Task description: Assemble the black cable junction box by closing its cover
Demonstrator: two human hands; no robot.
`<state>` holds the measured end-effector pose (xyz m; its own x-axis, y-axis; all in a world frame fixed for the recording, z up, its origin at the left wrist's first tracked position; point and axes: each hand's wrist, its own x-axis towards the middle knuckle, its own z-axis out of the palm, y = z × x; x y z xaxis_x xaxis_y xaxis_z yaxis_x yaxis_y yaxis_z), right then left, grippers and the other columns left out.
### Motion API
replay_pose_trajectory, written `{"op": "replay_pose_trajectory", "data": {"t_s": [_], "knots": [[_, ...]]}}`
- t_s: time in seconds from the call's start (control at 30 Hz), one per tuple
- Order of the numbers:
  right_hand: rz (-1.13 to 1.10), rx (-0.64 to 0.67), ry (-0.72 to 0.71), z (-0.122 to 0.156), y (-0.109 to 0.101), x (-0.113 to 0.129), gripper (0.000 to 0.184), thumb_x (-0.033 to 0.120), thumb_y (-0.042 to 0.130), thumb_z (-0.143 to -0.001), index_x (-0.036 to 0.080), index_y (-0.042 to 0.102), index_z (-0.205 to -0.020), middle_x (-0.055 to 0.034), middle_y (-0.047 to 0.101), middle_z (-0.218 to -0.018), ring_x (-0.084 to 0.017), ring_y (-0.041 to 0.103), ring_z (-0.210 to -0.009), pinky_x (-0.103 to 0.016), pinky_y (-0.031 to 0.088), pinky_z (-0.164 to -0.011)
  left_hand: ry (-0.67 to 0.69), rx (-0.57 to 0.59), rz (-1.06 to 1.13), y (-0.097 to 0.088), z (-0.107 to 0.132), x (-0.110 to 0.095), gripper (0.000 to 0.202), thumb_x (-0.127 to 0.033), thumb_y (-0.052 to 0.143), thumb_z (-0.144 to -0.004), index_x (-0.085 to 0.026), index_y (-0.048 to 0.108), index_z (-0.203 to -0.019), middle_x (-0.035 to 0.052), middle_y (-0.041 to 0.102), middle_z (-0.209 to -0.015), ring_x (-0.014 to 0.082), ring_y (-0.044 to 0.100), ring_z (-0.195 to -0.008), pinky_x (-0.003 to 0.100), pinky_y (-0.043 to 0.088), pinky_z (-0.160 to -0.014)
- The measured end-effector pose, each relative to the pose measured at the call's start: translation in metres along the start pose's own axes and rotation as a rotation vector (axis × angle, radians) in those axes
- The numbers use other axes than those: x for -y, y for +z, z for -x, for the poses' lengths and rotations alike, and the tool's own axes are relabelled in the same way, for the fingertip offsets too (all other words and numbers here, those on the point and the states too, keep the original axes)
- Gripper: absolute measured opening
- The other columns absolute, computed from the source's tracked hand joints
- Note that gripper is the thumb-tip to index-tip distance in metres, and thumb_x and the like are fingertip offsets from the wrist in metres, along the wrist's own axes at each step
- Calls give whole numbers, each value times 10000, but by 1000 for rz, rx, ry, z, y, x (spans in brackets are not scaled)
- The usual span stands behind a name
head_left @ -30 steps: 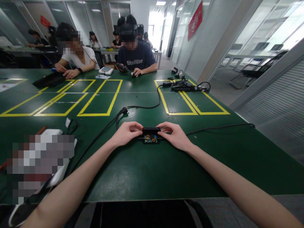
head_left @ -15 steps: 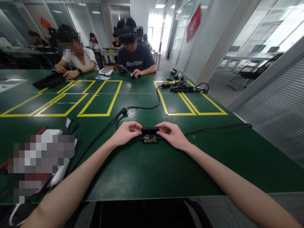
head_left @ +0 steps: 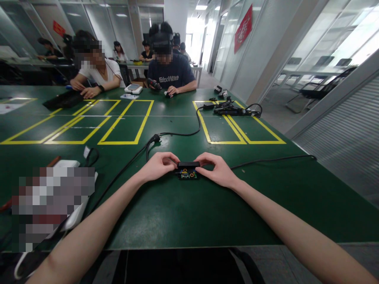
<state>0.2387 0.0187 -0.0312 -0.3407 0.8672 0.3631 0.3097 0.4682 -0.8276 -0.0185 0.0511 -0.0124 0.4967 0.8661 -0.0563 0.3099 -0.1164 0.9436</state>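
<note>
A small black box with an exposed circuit board (head_left: 187, 170), showing coloured parts and copper coils, lies on the green table (head_left: 183, 213) in front of me. My left hand (head_left: 158, 165) pinches its left end with curled fingers. My right hand (head_left: 215, 169) grips its right end, thumb and fingers pressed on the black cover. Black cables (head_left: 266, 160) run out from both ends of the box across the table.
Yellow taped rectangles (head_left: 124, 122) mark the table's middle. A pile of black adapters and cords (head_left: 233, 109) sits at the back right. Two people work at the far edge. A white object and a blurred patch (head_left: 53, 205) lie at my left. The table's right edge borders a walkway.
My hands have drawn slightly closer together on the box, and the black cover sits lower over the board. The view shifted a little.
</note>
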Motion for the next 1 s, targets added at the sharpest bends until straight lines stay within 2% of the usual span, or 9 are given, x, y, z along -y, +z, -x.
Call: {"op": "replay_pose_trajectory", "data": {"t_s": [0.1,0.23,0.37,0.47,0.6,0.73,0.87,1.0], "knots": [[49,21,-80,0,-3,5,89,282,740,-873,194,728,-877,-59,721,-942,-188,697,-851,-358,592,-806,9,27,-14,-1,2,-4,224,-166,618,-762,-151,743,-947,32,779,-865,171,724,-835,306,556,-838],[97,59,-156,-1,-6,8,120,274,764,-871,201,713,-790,-44,706,-880,-185,681,-833,-355,562,-813,56,105,-76,-2,6,-9,237,-276,651,-811,-153,749,-988,42,774,-907,183,712,-859,319,552,-848],[115,86,-169,0,-7,9,71,267,741,-889,203,734,-859,-56,707,-925,-190,687,-861,-349,563,-810,199,139,-266,3,12,-12,408,-386,822,-736,-178,749,-1079,42,762,-984,207,688,-888,328,545,-837],[113,121,-166,1,-7,8,62,257,709,-907,204,737,-920,-74,733,-1015,-199,705,-924,-353,567,-834,290,99,-418,9,14,-10,488,-309,888,-679,-206,732,-1130,27,755,-1009,209,685,-886,326,537,-836],[163,194,-170,3,-8,7,184,273,740,-877,208,729,-1049,-80,759,-1071,-215,708,-966,-364,566,-859,347,55,-521,15,14,-6,417,-203,837,-726,-221,714,-1124,18,747,-1020,196,688,-876,308,527,-822],[244,232,-193,3,-11,7,240,300,762,-867,209,716,-1084,-75,758,-1036,-220,699,-953,-367,564,-862,366,46,-596,15,15,-4,379,-227,808,-747,-232,701,-1110,9,728,-998,195,684,-871,300,522,-807],[330,272,-213,3,-11,7,373,282,814,-811,206,679,-1151,-83,736,-1075,-235,687,-969,-374,561,-852,373,13,-700,20,17,-7,314,-277,738,-801,-225,679,-1105,18,704,-953,211,674,-872,323,533,-813],[460,269,-239,3,-7,6,316,282,738,-883,200,659,-1178,-97,722,-1041,-242,668,-923,-380,555,-804,395,-21,-843,32,15,-10,400,-248,698,-808,-195,620,-1196,73,710,-1089,263,656,-998,394,546,-898]]}}
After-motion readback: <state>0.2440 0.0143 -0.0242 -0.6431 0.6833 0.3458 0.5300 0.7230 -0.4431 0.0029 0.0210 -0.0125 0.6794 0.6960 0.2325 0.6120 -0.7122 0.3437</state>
